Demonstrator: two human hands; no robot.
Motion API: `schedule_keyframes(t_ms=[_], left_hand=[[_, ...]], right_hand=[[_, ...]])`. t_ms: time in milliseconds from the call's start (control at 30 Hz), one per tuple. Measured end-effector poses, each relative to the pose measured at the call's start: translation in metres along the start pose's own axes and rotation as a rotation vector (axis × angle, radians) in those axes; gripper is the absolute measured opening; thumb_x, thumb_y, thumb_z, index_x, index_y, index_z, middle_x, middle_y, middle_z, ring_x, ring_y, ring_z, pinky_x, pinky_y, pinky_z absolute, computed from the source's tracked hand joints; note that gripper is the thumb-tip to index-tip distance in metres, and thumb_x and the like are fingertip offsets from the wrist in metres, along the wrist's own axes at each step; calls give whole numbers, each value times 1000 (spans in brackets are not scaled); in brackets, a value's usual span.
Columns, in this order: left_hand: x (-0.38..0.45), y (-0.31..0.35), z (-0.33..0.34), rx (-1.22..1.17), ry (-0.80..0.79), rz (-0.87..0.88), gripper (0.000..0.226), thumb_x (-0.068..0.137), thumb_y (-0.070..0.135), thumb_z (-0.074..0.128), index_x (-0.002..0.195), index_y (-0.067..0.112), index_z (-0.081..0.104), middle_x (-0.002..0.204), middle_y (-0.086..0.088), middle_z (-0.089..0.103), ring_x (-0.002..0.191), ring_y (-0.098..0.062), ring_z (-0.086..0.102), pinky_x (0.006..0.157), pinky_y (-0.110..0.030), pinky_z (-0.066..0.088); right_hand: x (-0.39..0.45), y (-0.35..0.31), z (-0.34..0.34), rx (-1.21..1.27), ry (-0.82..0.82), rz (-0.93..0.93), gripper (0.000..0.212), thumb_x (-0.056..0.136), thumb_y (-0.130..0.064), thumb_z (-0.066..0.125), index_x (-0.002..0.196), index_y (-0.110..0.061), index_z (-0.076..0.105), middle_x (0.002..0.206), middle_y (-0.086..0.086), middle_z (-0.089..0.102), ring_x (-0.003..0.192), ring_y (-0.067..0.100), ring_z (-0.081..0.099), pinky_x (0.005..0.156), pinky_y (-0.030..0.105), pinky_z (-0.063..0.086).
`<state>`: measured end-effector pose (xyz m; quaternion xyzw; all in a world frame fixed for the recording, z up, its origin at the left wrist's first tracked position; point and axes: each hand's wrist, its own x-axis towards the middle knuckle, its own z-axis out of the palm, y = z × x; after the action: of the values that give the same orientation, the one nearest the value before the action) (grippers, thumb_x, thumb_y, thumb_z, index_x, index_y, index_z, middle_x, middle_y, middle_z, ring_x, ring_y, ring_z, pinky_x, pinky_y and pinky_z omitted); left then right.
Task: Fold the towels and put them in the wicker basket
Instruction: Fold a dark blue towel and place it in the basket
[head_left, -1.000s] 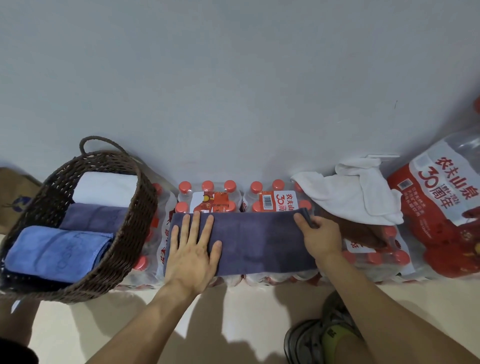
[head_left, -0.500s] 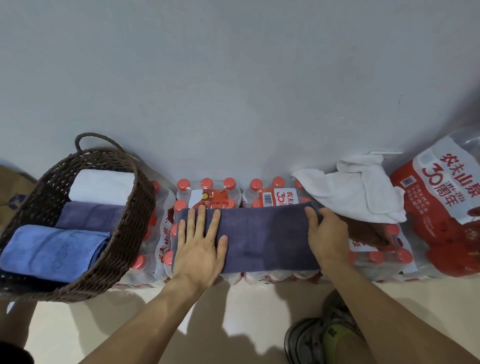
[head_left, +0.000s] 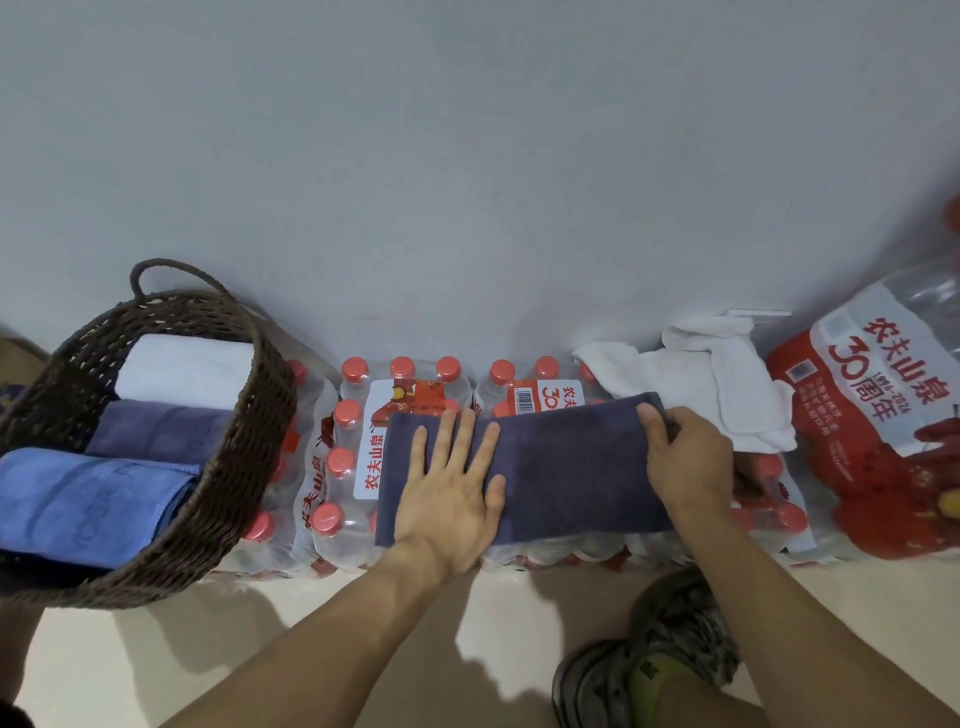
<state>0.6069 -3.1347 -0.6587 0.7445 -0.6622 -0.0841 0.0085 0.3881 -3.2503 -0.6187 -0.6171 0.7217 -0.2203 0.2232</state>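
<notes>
A dark purple-grey towel (head_left: 566, 467) lies folded in a band on top of shrink-wrapped packs of water bottles (head_left: 358, 447). My left hand (head_left: 452, 488) presses flat on the towel's left part with fingers spread. My right hand (head_left: 685, 462) grips the towel's right end, fingers curled over the edge. A crumpled white towel (head_left: 701, 384) lies behind my right hand. At the left stands the brown wicker basket (head_left: 234, 457), holding three folded towels: white (head_left: 182, 369), purple (head_left: 161, 431) and blue (head_left: 88, 499).
A grey wall runs close behind the bottle packs. A large red-labelled pack of bottles (head_left: 878, 431) stands at the right. My shoe (head_left: 654, 660) rests on the pale floor at the bottom right. A cardboard piece shows at the far left edge.
My left hand has slid right along the towel toward its middle. My right hand still holds the right end, and more of the bottle pack at the left is uncovered.
</notes>
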Motion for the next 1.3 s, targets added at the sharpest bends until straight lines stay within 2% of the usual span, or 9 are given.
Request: schedule_keyframes(t_ms=[233, 333, 400, 467, 567, 700, 933, 1200, 1300], left_hand=[[0, -2, -8, -161, 42, 21, 60, 100, 49, 10, 154, 31, -10, 164, 3, -9, 149, -17, -19, 119, -41, -16], [-4, 0, -27, -597, 258, -33, 49, 96, 31, 48, 144, 21, 42, 151, 3, 39, 141, -16, 32, 119, -33, 23], [-7, 1, -45, -875, 323, -162, 23, 94, 18, 56, 115, 17, 63, 116, 2, 62, 103, -11, 59, 93, -23, 48], [-8, 3, -66, -1348, 124, -367, 12, 97, 16, 56, 102, 13, 66, 95, -5, 68, 79, -13, 66, 73, -24, 56], [-11, -4, -86, -1835, -270, -531, 34, 98, 39, 50, 109, 13, 69, 96, -10, 72, 89, -27, 70, 84, -45, 57], [-17, -23, -86, -2013, -286, -563, 47, 96, 44, 52, 119, 7, 68, 117, -19, 69, 112, -36, 64, 103, -50, 47], [-19, -49, -61, -1471, -48, -610, 25, 92, 5, 62, 116, 10, 59, 104, -12, 73, 99, -30, 69, 94, -50, 53], [-9, -66, -53, -764, 2, -450, 14, 92, 23, 60, 104, 22, 52, 75, 10, 61, 69, -7, 57, 55, -20, 38], [-14, -70, -55, -529, 71, -467, 24, 88, 32, 63, 106, 18, 55, 81, 0, 66, 78, -23, 62, 59, -28, 39]], right_hand=[[14, -29, -27, -130, -321, -27, 26, 95, -34, 60, 84, -11, 63, 89, 9, 70, 75, 21, 57, 70, 31, 44], [12, -58, -41, 49, -505, -10, 16, 87, -33, 72, 85, -18, 67, 81, -2, 71, 75, 17, 67, 67, 33, 55], [1, -79, -39, 166, -551, -43, 15, 81, -31, 79, 83, -24, 65, 66, -10, 70, 63, 10, 69, 52, 26, 53], [-14, -99, -26, 263, -587, -76, 18, 79, -26, 81, 85, -24, 65, 63, -9, 69, 58, 7, 69, 47, 24, 51], [-46, -117, 4, 363, -638, -124, 15, 82, -27, 78, 92, -26, 67, 73, -9, 72, 66, 7, 71, 53, 26, 55], [-79, -125, 36, 486, -748, -138, 20, 86, -25, 74, 104, -29, 67, 89, -10, 73, 72, 10, 74, 73, 23, 59], [-93, -119, 54, 85, -486, -372, 31, 85, -24, 72, 115, -25, 64, 93, -16, 62, 81, 1, 61, 85, 18, 49], [-101, -106, 70, -210, -603, -543, 58, 94, -48, 54, 148, -33, 37, 133, -1, 40, 115, 16, 48, 96, 29, 46], [-106, -104, 78, -312, -581, -570, 62, 96, -52, 47, 152, -35, 25, 132, 3, 35, 115, 19, 45, 91, 32, 48]])
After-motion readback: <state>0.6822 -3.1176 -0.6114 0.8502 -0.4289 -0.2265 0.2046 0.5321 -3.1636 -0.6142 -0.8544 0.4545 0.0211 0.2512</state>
